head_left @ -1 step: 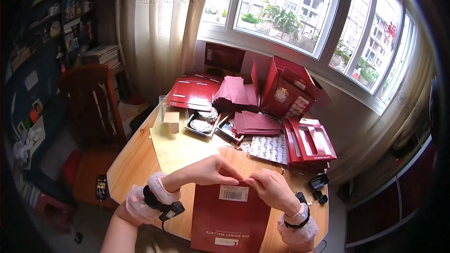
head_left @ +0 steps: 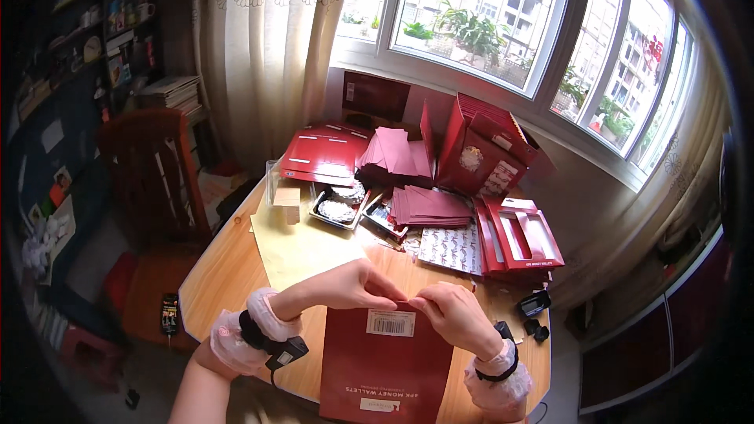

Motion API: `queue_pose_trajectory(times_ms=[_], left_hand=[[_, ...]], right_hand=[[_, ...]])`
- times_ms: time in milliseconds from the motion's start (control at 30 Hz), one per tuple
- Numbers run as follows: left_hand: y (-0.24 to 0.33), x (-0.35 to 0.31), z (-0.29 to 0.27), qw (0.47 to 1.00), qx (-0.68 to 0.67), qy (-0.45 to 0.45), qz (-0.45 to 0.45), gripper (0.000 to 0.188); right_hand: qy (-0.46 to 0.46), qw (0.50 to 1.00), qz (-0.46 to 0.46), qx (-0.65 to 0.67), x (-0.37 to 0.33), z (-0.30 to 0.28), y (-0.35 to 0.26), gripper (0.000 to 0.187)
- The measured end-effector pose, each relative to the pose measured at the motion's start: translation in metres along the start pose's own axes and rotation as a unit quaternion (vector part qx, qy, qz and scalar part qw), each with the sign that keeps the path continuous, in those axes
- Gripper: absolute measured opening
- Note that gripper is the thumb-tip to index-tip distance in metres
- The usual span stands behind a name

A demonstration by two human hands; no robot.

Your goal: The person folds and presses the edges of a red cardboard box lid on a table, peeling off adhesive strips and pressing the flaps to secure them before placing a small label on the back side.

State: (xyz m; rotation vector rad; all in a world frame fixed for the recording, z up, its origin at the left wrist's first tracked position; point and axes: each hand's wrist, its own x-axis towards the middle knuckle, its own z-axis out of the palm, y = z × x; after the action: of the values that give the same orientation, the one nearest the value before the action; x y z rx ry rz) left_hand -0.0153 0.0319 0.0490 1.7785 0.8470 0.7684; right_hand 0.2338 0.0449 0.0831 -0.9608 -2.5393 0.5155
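While the red package [head_left: 385, 363] shows its barcode label [head_left: 391, 323], the left hand [head_left: 357, 286] and right hand [head_left: 457, 314], both almost closed, pinch its far edge.

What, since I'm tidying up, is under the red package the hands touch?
Wooden table shows on both sides of the red package; whatever is directly beneath is covered.
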Motion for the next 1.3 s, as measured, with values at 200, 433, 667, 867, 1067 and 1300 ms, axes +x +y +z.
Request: queue_pose_trajectory(times_ms=[200,433,667,867,1067,1300], left_hand=[[-0.010,-0.006,-0.022,0.996,-0.051,0.020,-0.068,0.033],[-0.063,-0.024,-0.026,0.882,-0.329,0.321,-0.106,0.035],[-0.081,-0.022,-0.005,0.832,-0.417,0.360,-0.073,0.034],[-0.085,-0.022,0.013,0.855,-0.398,0.322,-0.087,0.037],[-0.100,-0.026,0.011,0.873,-0.397,0.269,-0.087,0.038],[-0.091,-0.028,0.012,0.889,-0.363,0.264,-0.095,0.038]], right_hand=[[0.166,0.984,0.007,0.064,0.014,-0.004,0.021,0.021],[0.019,0.949,0.164,0.269,-0.005,-0.012,0.110,0.042],[0.086,0.806,0.263,0.523,-0.023,0.027,0.134,0.058],[0.151,0.790,0.168,0.570,-0.029,0.045,0.091,0.063],[0.163,0.812,0.164,0.536,-0.029,0.039,0.085,0.055],[0.161,0.824,0.179,0.514,-0.035,0.036,0.071,0.051]])
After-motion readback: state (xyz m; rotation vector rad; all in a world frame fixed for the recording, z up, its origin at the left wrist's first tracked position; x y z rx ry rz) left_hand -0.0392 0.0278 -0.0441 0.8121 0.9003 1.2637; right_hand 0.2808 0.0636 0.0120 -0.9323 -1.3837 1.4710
